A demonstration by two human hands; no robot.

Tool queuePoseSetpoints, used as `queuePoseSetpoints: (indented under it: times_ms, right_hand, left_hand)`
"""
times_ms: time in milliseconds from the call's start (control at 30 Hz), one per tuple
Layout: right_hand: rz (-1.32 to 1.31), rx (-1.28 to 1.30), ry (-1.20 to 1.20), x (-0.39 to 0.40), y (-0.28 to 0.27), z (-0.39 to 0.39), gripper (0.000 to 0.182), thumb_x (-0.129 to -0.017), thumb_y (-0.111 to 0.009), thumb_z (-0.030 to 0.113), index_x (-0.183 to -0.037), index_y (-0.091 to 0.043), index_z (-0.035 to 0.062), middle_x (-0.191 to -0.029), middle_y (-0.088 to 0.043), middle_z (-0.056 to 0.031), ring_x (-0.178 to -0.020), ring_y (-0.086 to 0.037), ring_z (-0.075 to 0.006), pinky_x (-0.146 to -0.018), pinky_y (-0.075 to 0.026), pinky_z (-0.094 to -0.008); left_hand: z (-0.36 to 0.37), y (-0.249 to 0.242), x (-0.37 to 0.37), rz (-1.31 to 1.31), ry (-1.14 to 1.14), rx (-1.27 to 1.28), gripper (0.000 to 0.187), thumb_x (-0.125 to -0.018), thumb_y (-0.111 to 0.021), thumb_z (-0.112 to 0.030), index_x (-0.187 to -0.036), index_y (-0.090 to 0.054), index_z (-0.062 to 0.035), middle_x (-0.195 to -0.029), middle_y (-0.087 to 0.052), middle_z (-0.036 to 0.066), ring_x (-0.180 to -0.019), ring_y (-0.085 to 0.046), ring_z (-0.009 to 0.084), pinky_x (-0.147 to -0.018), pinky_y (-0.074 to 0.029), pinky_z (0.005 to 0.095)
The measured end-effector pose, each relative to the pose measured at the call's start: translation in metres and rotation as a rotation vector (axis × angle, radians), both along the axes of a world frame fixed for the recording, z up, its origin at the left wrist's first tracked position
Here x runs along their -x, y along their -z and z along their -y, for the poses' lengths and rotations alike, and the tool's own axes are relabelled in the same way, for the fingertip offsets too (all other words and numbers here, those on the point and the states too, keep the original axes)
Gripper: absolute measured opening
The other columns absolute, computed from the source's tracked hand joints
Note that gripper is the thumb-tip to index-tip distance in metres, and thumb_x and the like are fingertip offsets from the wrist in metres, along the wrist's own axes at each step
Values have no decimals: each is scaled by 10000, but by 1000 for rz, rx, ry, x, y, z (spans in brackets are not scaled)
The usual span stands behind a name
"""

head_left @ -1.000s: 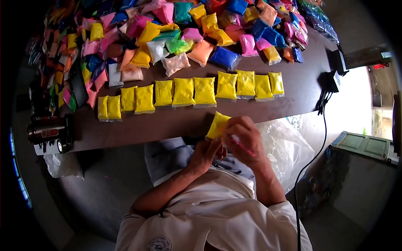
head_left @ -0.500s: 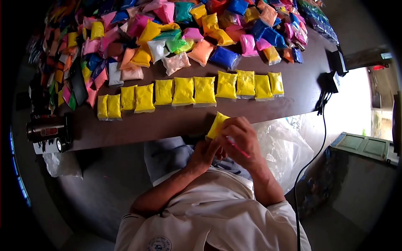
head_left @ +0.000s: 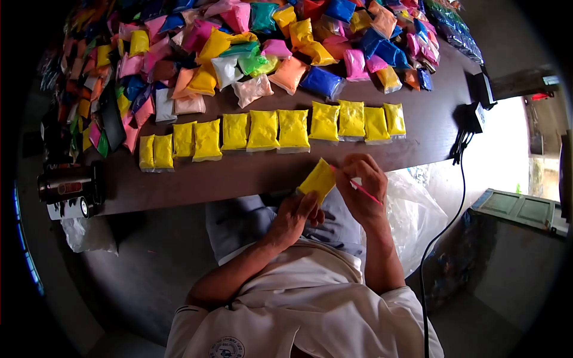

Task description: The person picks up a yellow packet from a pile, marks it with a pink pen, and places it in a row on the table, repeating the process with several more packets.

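My left hand is closed on the lower end of a small yellow packet, a clear bag filled with yellow material, tilted up to the right over my lap. Beside the packet's upper right edge is my right hand. Its fingers pinch a thin pink stick, one end of which reaches toward the packet and the other points down to the right. Beyond both hands, a row of similar yellow packets lies along the dark table.
A large heap of colored packets covers the back of the table. On the left edge stands a dark device. A black adapter with a cable sits at the right edge. Clear plastic sheeting hangs right of my lap.
My right hand has moved right, away from my left hand, with the pink stick still in it. More of the yellow packet shows, and it has shifted slightly right and tilted further.
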State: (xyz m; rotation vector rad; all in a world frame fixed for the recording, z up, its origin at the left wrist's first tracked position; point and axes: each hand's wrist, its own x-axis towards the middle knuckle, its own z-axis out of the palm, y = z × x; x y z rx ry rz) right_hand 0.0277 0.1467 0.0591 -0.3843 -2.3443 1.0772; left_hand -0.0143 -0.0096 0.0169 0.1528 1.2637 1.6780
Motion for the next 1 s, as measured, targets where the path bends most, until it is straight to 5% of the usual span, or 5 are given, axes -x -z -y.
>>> queuePoseSetpoints:
  times_ms: [300, 600, 800, 900, 1000]
  right_hand:
    - [23, -218, -23, -10, 2, 7, 210, -636, -666, -49, -716, -497, 45, -875, -574, -93, -753, -551, -267, -657, -454, -326]
    - [-27, -58, 107, -15, 6, 7, 196, -653, -652, -34, -726, -496, 58, -868, -576, -78, -761, -550, -269, -702, -435, -354]
    - [34, -100, -124, -12, 0, 8, 171, -639, -632, -63, -692, -510, 45, -859, -581, -86, -753, -556, -250, -670, -453, -333]
    - [5, -86, -48, -12, 5, -9, 166, -646, -623, -73, -688, -511, 42, -843, -581, -92, -761, -556, -255, -677, -452, -321]
    - [-93, -45, 319, -18, 12, -31, 126, -682, -627, -46, -740, -550, 36, -824, -583, -86, -703, -565, -225, -597, -456, -289]
  left_hand:
    - [1, 0, -2, 53, 12, -16, 405, -931, -441, -331, -670, -483, -25, -586, -460, 25, -571, -494, 117, -547, -392, 244]
    - [-4, 0, -2, -15, -2, -49, 439, -920, -435, -393, -663, -442, -37, -594, -497, 55, -554, -501, 136, -550, -401, 254]
    - [-4, -4, -4, 37, -23, 12, 444, -923, -430, -386, -637, -435, -46, -585, -508, 62, -539, -490, 136, -545, -400, 250]
    - [-4, -1, -4, -26, -12, 10, 442, -926, -422, -383, -631, -428, -53, -592, -521, 74, -546, -501, 138, -543, -405, 256]
    - [0, -1, -1, -71, 20, 9, 455, -917, -422, -418, -631, -423, -64, -608, -539, 89, -557, -506, 139, -546, -415, 257]
